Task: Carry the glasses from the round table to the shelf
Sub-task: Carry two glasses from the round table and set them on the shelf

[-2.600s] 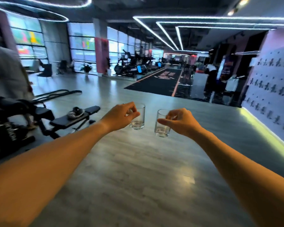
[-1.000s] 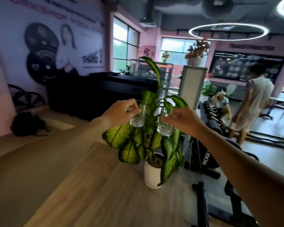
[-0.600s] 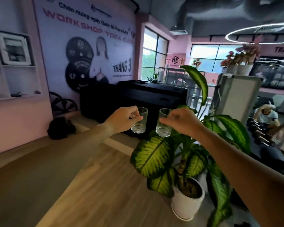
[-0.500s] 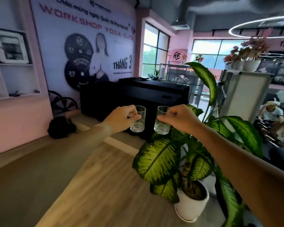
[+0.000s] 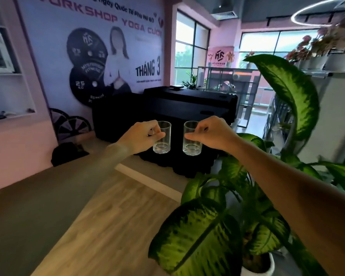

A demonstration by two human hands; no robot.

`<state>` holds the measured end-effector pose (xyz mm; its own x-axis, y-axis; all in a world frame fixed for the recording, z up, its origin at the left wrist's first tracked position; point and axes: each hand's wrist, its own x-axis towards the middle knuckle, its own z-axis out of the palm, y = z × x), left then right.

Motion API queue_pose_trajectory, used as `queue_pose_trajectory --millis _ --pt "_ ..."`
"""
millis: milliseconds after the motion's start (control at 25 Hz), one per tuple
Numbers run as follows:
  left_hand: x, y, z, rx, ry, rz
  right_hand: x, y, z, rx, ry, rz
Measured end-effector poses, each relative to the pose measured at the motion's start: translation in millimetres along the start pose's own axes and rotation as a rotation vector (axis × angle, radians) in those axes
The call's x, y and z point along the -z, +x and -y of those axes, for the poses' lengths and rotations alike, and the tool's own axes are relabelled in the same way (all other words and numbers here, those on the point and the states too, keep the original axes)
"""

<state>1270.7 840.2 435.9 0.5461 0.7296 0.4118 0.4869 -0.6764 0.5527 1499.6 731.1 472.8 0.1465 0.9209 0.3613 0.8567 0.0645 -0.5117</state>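
Note:
Two clear empty glasses hang in front of me at arm's length, side by side and upright. My left hand (image 5: 140,136) pinches the rim of the left glass (image 5: 162,139). My right hand (image 5: 209,133) pinches the rim of the right glass (image 5: 191,139). A gap separates the two glasses. A white wall shelf (image 5: 10,116) with small items is at the far left. The round table is out of view.
A tall leafy plant in a white pot (image 5: 255,196) stands close under my right arm. A black draped counter (image 5: 187,108) lies straight ahead. A black bag (image 5: 68,152) sits on the floor by the poster wall. Wood floor (image 5: 108,226) stretches below.
My view has swung left from the open gym floor to the poster wall and moved closer to the plant. Both hands kept holding the glasses at the same height.

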Motion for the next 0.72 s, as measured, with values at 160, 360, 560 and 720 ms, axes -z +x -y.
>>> queue_pose_trajectory --millis 160,360,560,720 --pt "-15.4 82.1 20.0 0.034 -0.03 -0.005 0.8 79.8 -43.0 -0.009 -0.01 0.003" --pt "-34.9 170.6 53.9 0.037 -0.029 -0.004 -13.5 171.1 -92.0 -0.033 -0.003 0.019" --pt "-59.1 270.6 114.8 0.018 -0.024 0.022 -44.5 274.9 -139.1 -0.051 -0.012 -0.002" --pt "-63.7 362.4 170.9 0.007 -0.036 0.043 -66.6 371.3 -164.9 -0.062 -0.004 -0.002"
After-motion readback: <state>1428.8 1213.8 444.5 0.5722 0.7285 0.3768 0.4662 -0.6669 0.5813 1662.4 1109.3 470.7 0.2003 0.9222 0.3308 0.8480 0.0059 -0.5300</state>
